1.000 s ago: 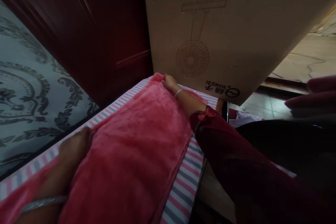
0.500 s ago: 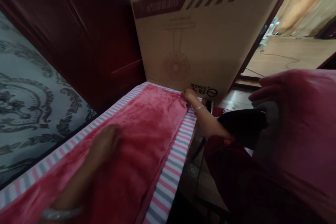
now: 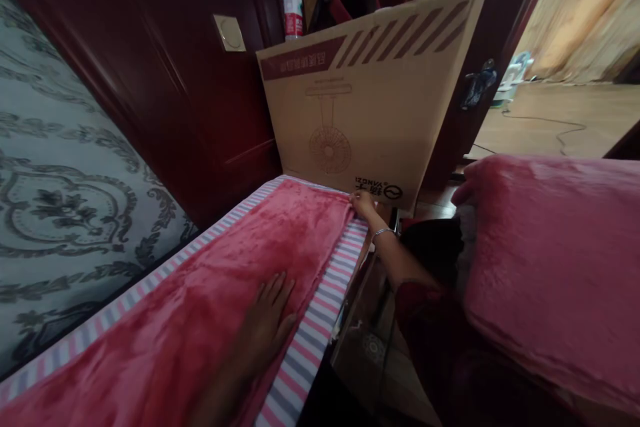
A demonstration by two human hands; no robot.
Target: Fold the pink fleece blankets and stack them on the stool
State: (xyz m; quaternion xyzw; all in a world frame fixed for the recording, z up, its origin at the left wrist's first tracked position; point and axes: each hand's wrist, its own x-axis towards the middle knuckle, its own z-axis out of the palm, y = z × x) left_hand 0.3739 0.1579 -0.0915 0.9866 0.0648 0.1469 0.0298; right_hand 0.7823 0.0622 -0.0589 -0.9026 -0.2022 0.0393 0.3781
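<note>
A long piece of pink plush fabric (image 3: pixel 240 247) lies spread over a striped cloth (image 3: pixel 320 320) on a narrow surface, its near end running out of view at the lower left. My left hand (image 3: pixel 267 320) rests flat on the plush, fingers spread, close to its right edge; the forearm is blurred. At the far right corner, my right hand (image 3: pixel 363 203) pinches the edge of the same fabric between closed fingers. A bracelet (image 3: pixel 383 232) circles that wrist.
Behind the surface stands a large cardboard box (image 3: pixel 390 107), with a bottle (image 3: pixel 293 0) beyond it. Dark red panelling (image 3: pixel 200 80) and patterned wallpaper (image 3: pixel 70 213) border the left. On the right sits a thick pink plush item (image 3: pixel 555 267).
My left hand has slid right across the plush and flattened from a curled shape. My right hand stays at the far corner. The view has tilted up, showing more behind the box.
</note>
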